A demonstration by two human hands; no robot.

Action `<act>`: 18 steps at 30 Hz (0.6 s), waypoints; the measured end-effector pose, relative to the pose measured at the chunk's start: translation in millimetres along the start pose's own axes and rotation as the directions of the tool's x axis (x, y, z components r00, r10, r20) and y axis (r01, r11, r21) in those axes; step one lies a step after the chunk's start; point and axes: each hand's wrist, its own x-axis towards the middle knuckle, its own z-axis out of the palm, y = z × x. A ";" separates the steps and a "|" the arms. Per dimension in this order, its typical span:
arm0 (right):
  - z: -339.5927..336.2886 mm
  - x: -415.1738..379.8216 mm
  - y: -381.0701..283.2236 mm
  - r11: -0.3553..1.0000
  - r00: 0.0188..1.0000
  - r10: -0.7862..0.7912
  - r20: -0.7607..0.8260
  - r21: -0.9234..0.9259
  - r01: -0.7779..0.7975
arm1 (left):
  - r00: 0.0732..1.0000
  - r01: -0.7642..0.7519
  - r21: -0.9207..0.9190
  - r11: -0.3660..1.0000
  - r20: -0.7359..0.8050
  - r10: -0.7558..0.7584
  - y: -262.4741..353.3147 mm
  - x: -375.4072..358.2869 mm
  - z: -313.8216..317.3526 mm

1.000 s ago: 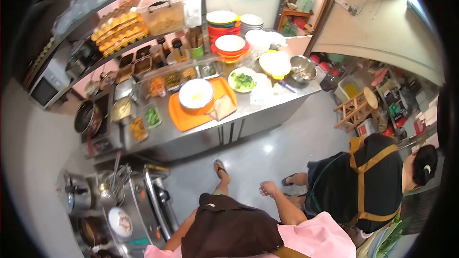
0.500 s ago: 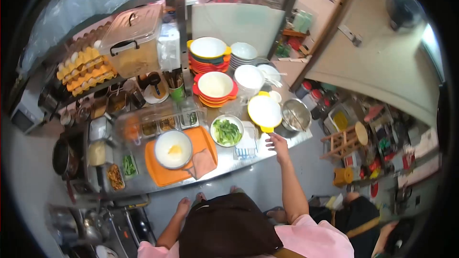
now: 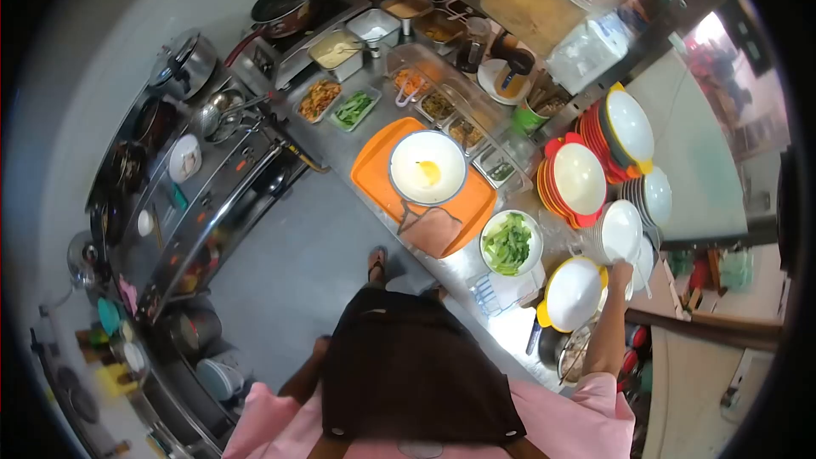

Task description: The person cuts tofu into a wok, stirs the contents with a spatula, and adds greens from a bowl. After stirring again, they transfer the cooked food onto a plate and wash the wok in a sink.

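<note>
My right hand (image 3: pixel 623 274) reaches across the counter to the near edge of a stack of white bowls (image 3: pixel 619 229); its fingers are hard to make out against them. Just left of that forearm lies a white bowl with yellow handles (image 3: pixel 572 293). A metal pot (image 3: pixel 575 353) sits partly under the forearm. Low at my side hangs my left hand (image 3: pixel 321 345), beside the dark apron (image 3: pixel 416 365) and away from the counter, its fingers mostly hidden. A white bowl of leafy greens (image 3: pixel 511 243) stands left of the yellow-handled bowl.
An orange tray (image 3: pixel 374 172) carries a white bowl with a yolk-coloured item (image 3: pixel 428 172) and a brownish cloth (image 3: pixel 432 230). Red-handled bowls (image 3: pixel 580 180) are stacked toward the back. Food containers (image 3: pixel 353 109) line the counter. A stove (image 3: pixel 217 229) stands at left.
My view has swung left, bringing the stove side into sight. The right hand has moved from beside the yellow-handled bowl to the stacked white bowls. The left hand still hangs low.
</note>
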 end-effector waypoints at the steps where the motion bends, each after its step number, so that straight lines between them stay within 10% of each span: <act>1: 5.9 7.4 18.0 0.973 0.989 -0.143 -0.046 -0.187 0.132 | 0.992 0.122 -0.071 0.990 0.046 -0.119 -2.1 -30.8 13.8; 2: 12.4 14.5 34.1 0.934 0.964 -0.252 -0.091 -0.286 0.217 | 0.962 0.267 -0.146 0.953 0.091 -0.256 -0.5 -55.8 19.6; 5: -19.4 1.6 -6.0 0.971 0.970 0.064 -0.236 -0.211 -0.115 | 0.899 0.437 -0.228 0.870 0.131 -0.418 2.5 -98.7 34.4; 8: -40.1 23.9 43.1 0.975 0.977 -0.110 -0.180 -0.209 0.072 | 0.880 0.475 -0.271 0.837 0.150 -0.451 2.6 -107.0 39.7; 10: -44.5 23.8 83.8 0.845 0.765 -0.483 -0.427 -0.455 0.279 | 0.882 0.470 -0.318 0.823 0.131 -0.453 -1.4 -97.6 37.7; 11: -69.0 4.6 60.1 0.972 0.948 -0.172 -0.266 -0.203 0.119 | 0.883 0.464 -0.345 0.816 0.116 -0.454 -7.6 -93.1 36.8; 14: -57.4 -21.3 74.3 0.757 0.874 -0.274 -0.401 -0.650 -0.061 | 0.892 0.431 -0.416 0.801 0.067 -0.446 -29.9 -71.9 19.7; 15: -50.0 -35.5 60.5 0.988 0.798 -0.084 -0.596 -0.155 -0.012 | 0.895 0.420 -0.435 0.796 0.052 -0.444 -40.5 -63.8 12.0; 18: -55.5 -146.5 -101.0 0.936 0.802 0.292 -0.521 0.330 -0.126 | 0.895 0.394 -0.486 0.780 0.012 -0.445 -75.7 -44.4 -17.5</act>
